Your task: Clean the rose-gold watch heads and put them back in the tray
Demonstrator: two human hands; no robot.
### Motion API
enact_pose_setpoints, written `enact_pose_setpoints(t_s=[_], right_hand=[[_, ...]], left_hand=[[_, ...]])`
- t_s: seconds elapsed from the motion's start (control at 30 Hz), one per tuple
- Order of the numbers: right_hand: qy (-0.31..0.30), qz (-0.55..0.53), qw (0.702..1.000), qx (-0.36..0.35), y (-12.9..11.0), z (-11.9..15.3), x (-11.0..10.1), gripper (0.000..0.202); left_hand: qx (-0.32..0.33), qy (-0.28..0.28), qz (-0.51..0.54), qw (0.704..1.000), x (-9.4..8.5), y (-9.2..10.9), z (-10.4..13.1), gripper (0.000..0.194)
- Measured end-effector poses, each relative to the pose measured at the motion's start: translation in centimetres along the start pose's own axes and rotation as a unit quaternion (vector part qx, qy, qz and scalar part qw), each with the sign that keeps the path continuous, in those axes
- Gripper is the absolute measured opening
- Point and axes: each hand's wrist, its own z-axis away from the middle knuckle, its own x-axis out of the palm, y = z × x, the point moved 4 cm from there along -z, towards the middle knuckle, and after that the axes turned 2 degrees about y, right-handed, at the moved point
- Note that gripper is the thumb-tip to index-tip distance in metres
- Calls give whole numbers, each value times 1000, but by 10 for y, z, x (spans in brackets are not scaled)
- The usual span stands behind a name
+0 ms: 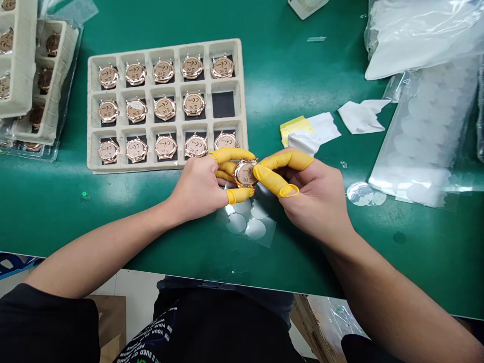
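Between my two hands is a rose-gold watch case [245,173], its printed back facing up. My left hand [212,181], in yellow finger cots, grips the case by its edge. The yellow-covered thumb and forefinger of my right hand [302,184] are pinched at the case's right side; whether they hold a film there is too small to tell. Behind my left hand lies a pale tray [91,116] with several watch cases, back side up, and one compartment showing only a black pad. Under my hands a clear sheet with round films [255,228] lies on the green table [170,262].
More filled trays [56,126] are stacked at the far left. White cloth pieces [363,116] and a yellow packet [297,126] lie right of centre. At the right are sheets of round films [423,136], plastic bags [419,35] and loose round films [361,193].
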Motion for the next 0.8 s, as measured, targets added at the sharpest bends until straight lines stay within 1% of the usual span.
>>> enact_pose_setpoints(t_s=[0.1, 0.23, 0.3, 0.37, 0.4, 0.47, 0.53, 0.57, 0.6, 0.63, 0.7, 0.73, 0.8], right_hand=[[0, 3, 1000, -1, 0, 0, 1, 27], [13, 7, 1000, -13, 0, 1, 3, 20], [44, 2, 999, -28, -1, 0, -1, 16], [100, 12, 993, -55, -1, -3, -12, 15], [132, 39, 988, -71, -1, -5, -19, 16], [179, 160, 966, -97, 4, -12, -33, 20], [205, 314, 921, -103, 13, -20, -42, 28], [207, 371, 900, -98, 20, -24, -45, 30], [206, 406, 886, -89, 26, -28, -49, 29], [205, 419, 881, -82, 32, -31, -53, 24], [183, 412, 890, -72, 39, -35, -63, 13], [155, 404, 898, -79, 39, -35, -70, 9], [62, 391, 911, -119, 34, -33, -81, 7]], left_hand=[[1, 1, -2, 1000, 0, 0, 0, 53], [4, 2, -9, 1000, 0, 0, 1, 52], [8, 1, -11, 1000, 0, -1, 1, 53], [12, 5, -15, 1000, -1, -1, 1, 54], [12, 7, -18, 1000, -1, -1, 1, 54], [8, 10, -23, 1000, -1, -1, 1, 54], [2, 8, -23, 1000, -1, -1, 1, 54], [0, 7, -21, 1000, -1, -1, 1, 54], [-2, 6, -19, 1000, -1, -1, 1, 54], [-3, 6, -17, 1000, -1, -1, 1, 54], [-4, 6, -15, 1000, -1, 0, 1, 54], [-5, 6, -15, 1000, -1, -1, 1, 54], [-5, 5, -17, 1000, -1, -1, 0, 54]])
